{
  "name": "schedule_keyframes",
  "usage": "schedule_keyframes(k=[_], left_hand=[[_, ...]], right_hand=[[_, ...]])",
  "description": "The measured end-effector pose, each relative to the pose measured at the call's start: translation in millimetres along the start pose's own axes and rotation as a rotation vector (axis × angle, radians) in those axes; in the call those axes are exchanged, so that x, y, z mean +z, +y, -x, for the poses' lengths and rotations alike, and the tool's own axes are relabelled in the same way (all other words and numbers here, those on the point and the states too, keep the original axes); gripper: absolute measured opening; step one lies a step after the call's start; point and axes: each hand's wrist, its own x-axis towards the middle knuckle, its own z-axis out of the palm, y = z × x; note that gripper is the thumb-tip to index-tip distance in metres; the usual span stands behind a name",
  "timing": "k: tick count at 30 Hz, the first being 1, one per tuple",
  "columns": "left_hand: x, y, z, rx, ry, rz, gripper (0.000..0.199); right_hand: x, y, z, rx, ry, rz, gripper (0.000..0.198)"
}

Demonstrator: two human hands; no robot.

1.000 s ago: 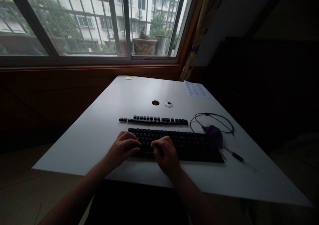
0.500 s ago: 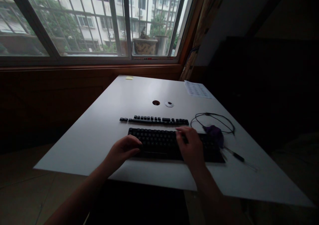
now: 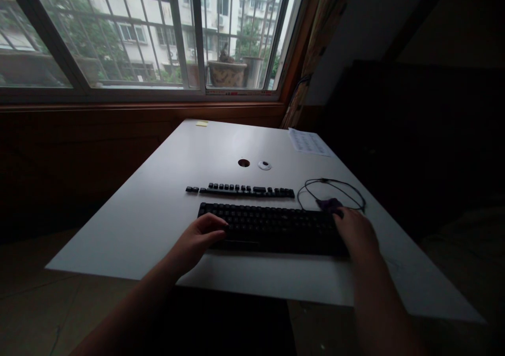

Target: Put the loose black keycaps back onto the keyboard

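Note:
A black keyboard (image 3: pixel 272 229) lies along the front of the white desk, long side toward me. My left hand (image 3: pixel 197 240) is closed around its left end, thumb at the front and fingers over the keys. Past the right end of the keyboard, my right hand (image 3: pixel 358 234) has its fingertips closed on a dark purple cloth (image 3: pixel 330 204), most of which the hand hides. Loose black keycaps (image 3: pixel 236 187) sit in rows just behind the keyboard.
A thin black cable (image 3: pixel 349 186) loops over the desk (image 3: pixel 118 224) behind the cloth. Farther back are a round hole (image 3: pixel 243 163), its white ring cover (image 3: pixel 264 165), a printed sheet (image 3: pixel 311 142) and a yellow note (image 3: pixel 202 123). A barred window stands beyond.
My right hand has moved right, from over the keyboard's keys to the purple cloth. It now covers the thin tool with a black handle. My left hand stays at the keyboard's left end.

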Motion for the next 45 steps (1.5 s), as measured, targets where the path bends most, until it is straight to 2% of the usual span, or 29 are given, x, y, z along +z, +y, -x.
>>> schedule_keyframes(k=[4,8,10,14,16,18,21,24,28,31,33,39,45], left_hand=[[9,-1,-1,-0.083,0.031,0.140,0.030],[11,-7,-2,-0.113,0.042,0.249,0.033],[11,-10,-2,-0.128,0.034,0.307,0.035],[15,-11,-2,-0.157,0.022,0.388,0.038],[17,-9,-1,-0.156,0.012,0.387,0.035],[20,-7,1,-0.146,-0.003,0.367,0.033],[25,-6,2,-0.146,-0.009,0.340,0.031],[29,-6,3,-0.159,0.002,0.317,0.032],[32,-5,3,-0.163,0.000,0.286,0.034],[32,-5,2,-0.171,0.011,0.300,0.035],[32,-5,1,-0.166,0.028,0.310,0.035],[32,-4,1,-0.133,0.066,0.272,0.034],[32,-1,2,-0.127,0.029,0.189,0.029]], right_hand=[[4,3,-2,0.058,0.015,-0.074,0.029],[-11,-4,1,0.152,0.050,-0.153,0.023],[-28,-13,6,0.171,0.165,-0.193,0.021],[-70,-45,28,0.065,0.460,-0.345,0.019],[-86,-68,44,0.012,0.543,-0.471,0.015],[-95,-93,63,-0.053,0.517,-0.675,0.011],[-94,-133,90,-0.069,0.308,-0.966,0.011],[-86,-170,113,-0.160,0.155,-1.213,0.010],[-82,-203,128,-0.301,-0.029,-1.408,0.014],[-81,-213,129,-0.461,-0.085,-1.400,0.015],[-80,-214,127,-0.514,-0.092,-1.392,0.011],[-73,-218,121,-0.479,-0.161,-1.474,0.006],[-70,-217,115,-0.476,-0.200,-1.456,0.015]])
